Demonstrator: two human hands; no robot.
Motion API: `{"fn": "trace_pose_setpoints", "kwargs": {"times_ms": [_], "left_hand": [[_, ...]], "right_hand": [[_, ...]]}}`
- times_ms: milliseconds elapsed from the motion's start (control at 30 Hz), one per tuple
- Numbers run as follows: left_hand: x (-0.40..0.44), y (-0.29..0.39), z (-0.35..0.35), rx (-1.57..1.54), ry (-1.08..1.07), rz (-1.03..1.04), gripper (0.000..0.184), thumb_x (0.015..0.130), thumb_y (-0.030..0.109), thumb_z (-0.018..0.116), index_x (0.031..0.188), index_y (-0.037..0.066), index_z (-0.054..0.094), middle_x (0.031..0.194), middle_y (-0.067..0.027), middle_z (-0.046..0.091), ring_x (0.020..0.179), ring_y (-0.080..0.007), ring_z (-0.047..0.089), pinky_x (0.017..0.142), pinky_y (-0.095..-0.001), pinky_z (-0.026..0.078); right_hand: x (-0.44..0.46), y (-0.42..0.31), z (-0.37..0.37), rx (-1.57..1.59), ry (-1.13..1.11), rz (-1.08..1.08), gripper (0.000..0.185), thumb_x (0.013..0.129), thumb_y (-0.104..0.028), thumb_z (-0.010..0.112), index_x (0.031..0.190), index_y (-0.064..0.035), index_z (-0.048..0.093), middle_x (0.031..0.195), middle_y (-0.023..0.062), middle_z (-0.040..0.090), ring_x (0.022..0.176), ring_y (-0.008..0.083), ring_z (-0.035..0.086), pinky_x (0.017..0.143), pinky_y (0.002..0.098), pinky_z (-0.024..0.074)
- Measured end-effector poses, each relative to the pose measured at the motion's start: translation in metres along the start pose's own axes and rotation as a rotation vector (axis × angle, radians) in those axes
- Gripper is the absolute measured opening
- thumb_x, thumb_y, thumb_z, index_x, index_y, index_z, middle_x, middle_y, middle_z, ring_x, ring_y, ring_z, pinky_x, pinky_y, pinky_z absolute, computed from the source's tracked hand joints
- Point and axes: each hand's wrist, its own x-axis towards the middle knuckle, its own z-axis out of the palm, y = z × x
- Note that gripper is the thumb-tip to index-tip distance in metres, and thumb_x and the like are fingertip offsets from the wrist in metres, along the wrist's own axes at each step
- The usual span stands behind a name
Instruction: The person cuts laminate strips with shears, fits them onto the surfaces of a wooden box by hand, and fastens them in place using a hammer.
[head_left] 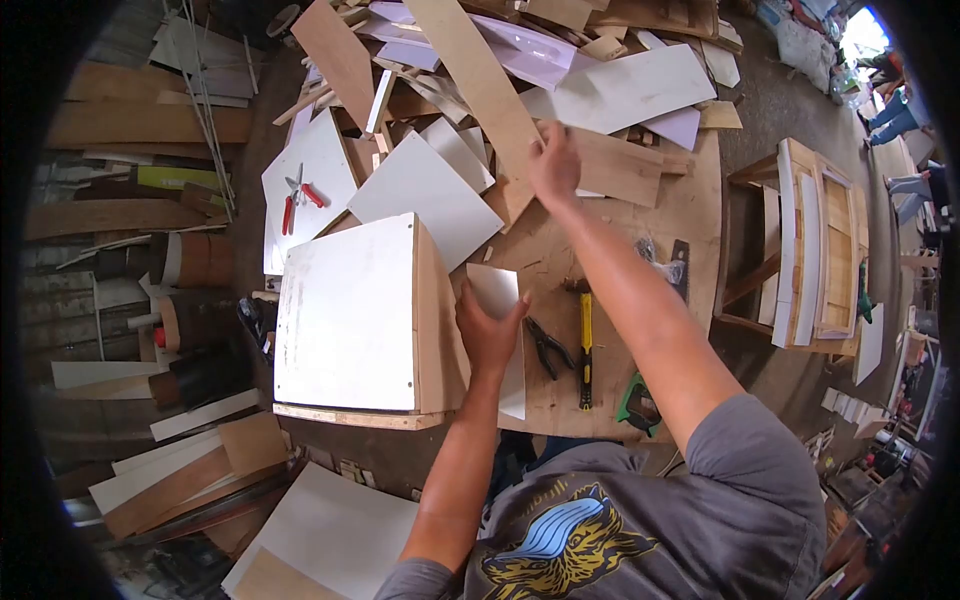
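Note:
My left hand (489, 328) is closed around a narrow white board (512, 385), thumb at its right edge and fingers at its left. Just left of that hand stands a box-like wooden piece with a white top (345, 315). Farther out, my right hand (555, 165) is curled against the edge of a long plywood strip (480, 75), with its fingers partly hidden. The strip lies across a pile of offcuts. Near my left hand lie black-handled pliers (549, 347) and a hammer with a yellow and black handle (586, 345).
Red-handled snips (292, 205) rest on a white panel at the left. A green and black tape measure (638, 403) sits near the workbench's (620, 225) front edge. A wooden frame piece (815, 240) stands at right. Stacked boards line the left, and people stand far right.

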Motion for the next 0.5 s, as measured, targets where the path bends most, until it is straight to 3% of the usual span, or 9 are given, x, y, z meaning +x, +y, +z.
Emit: {"fn": "trace_pose_setpoints", "kwargs": {"times_ms": [100, 167, 367, 467, 500], "left_hand": [[0.001, -0.006, 0.003, -0.004, -0.016, -0.023, 0.110, 0.074, 0.048, 0.093, 0.152, -0.008, 0.040, 0.138, -0.0313, 0.054, 0.129, -0.0465, 0.054, 0.110, -0.0514, 0.045], [0.001, -0.009, 0.005, -0.007, -0.017, -0.031, 0.111, 0.074, 0.049, 0.093, 0.153, -0.008, 0.040, 0.139, -0.0312, 0.054, 0.130, -0.0463, 0.053, 0.110, -0.0511, 0.045], [0.005, -0.004, 0.002, 0.004, -0.007, -0.042, 0.112, 0.074, 0.049, 0.093, 0.154, -0.007, 0.039, 0.141, -0.0306, 0.053, 0.131, -0.0460, 0.052, 0.110, -0.0514, 0.045], [0.006, -0.006, 0.004, 0.000, -0.008, -0.025, 0.112, 0.073, 0.049, 0.093, 0.155, -0.006, 0.039, 0.141, -0.0306, 0.052, 0.131, -0.0460, 0.052, 0.110, -0.0514, 0.045], [0.007, -0.006, 0.005, -0.005, -0.007, -0.015, 0.112, 0.073, 0.049, 0.093, 0.155, -0.006, 0.039, 0.141, -0.0306, 0.052, 0.130, -0.0460, 0.053, 0.110, -0.0514, 0.045]], "right_hand": [[-0.033, -0.018, 0.011, -0.045, -0.547, -0.007, 0.032, 0.091, -0.030, 0.076, 0.115, -0.0090, 0.067, 0.116, 0.0176, 0.073, 0.109, 0.0406, 0.070, 0.092, 0.0510, 0.0550], [-0.059, -0.011, 0.038, -0.090, -0.639, 0.040, 0.038, 0.089, -0.033, 0.078, 0.117, -0.0087, 0.068, 0.116, 0.0189, 0.074, 0.108, 0.0401, 0.070, 0.091, 0.0510, 0.0550], [-0.079, -0.002, 0.065, 0.042, -0.647, 0.030, 0.036, 0.088, -0.033, 0.080, 0.109, -0.0042, 0.074, 0.104, 0.0222, 0.075, 0.098, 0.0394, 0.073, 0.086, 0.0501, 0.0548], [-0.057, 0.002, 0.067, 0.203, -0.469, -0.069, 0.033, 0.089, -0.031, 0.080, 0.101, -0.0012, 0.074, 0.096, 0.0225, 0.075, 0.091, 0.0392, 0.073, 0.080, 0.0481, 0.0544], [-0.045, -0.002, 0.060, 0.296, -0.411, 0.009, 0.031, 0.090, -0.028, 0.079, 0.100, 0.0005, 0.073, 0.092, 0.0222, 0.075, 0.084, 0.0380, 0.072, 0.076, 0.0462, 0.0538]]}}
